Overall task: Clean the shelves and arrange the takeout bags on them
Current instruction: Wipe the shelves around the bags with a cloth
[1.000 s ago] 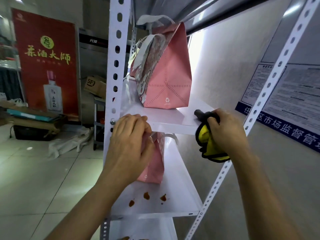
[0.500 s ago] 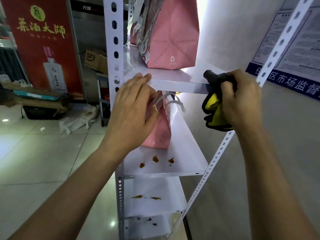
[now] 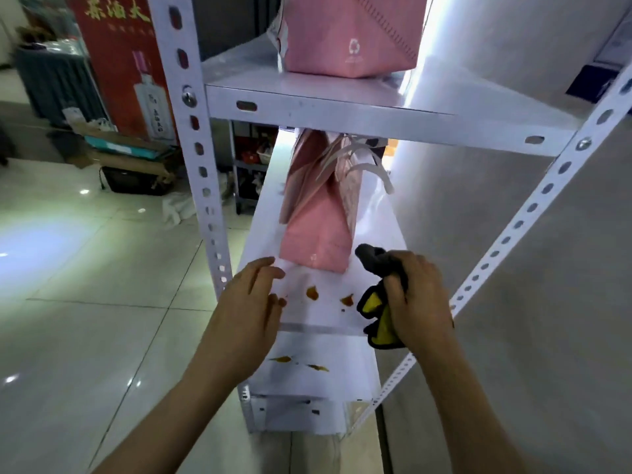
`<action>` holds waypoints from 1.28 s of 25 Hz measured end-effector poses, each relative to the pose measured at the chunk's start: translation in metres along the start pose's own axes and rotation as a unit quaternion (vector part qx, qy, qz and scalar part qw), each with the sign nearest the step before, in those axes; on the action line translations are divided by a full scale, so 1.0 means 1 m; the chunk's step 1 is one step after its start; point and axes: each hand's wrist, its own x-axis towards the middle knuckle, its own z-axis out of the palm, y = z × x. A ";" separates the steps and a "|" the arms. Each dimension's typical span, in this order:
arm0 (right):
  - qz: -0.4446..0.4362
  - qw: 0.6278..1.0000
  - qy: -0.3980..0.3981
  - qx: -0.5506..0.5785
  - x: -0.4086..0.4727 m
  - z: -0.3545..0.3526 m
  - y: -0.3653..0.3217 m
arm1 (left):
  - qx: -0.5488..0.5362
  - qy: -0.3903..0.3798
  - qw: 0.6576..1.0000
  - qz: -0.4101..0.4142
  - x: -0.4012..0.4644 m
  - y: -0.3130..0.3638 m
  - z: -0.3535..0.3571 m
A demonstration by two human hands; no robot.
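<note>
On the middle shelf point(image 3: 372, 234) of a white slotted-post rack: one pink takeout bag point(image 3: 316, 230), upright, white handles raised, standing far of the hands and roughly between them. Near of the bag, orange-brown stains point(image 3: 312, 293) on the bare shelf surface, lying between the two hands. Left hand point(image 3: 251, 302): fingers loosely spread, holding nothing, over the shelf's near left corner, just short of the bag's base. Right hand point(image 3: 419, 302): curled around a bunched yellow and dark grey cloth point(image 3: 376, 304), at the shelf's near right edge, beside the stains. Upper shelf point(image 3: 342, 107): second pink bag point(image 3: 352, 32), top cut off by the frame. Lower shelf point(image 3: 342, 371): further orange stains point(image 3: 283, 359). Right of the rack, a pale wall; left, open tiled floor point(image 3: 85, 285).
</note>
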 end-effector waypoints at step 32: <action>-0.188 0.949 -0.230 -0.106 -0.005 0.148 -0.008 | 0.121 -0.095 0.978 -0.142 -0.074 -0.007 0.059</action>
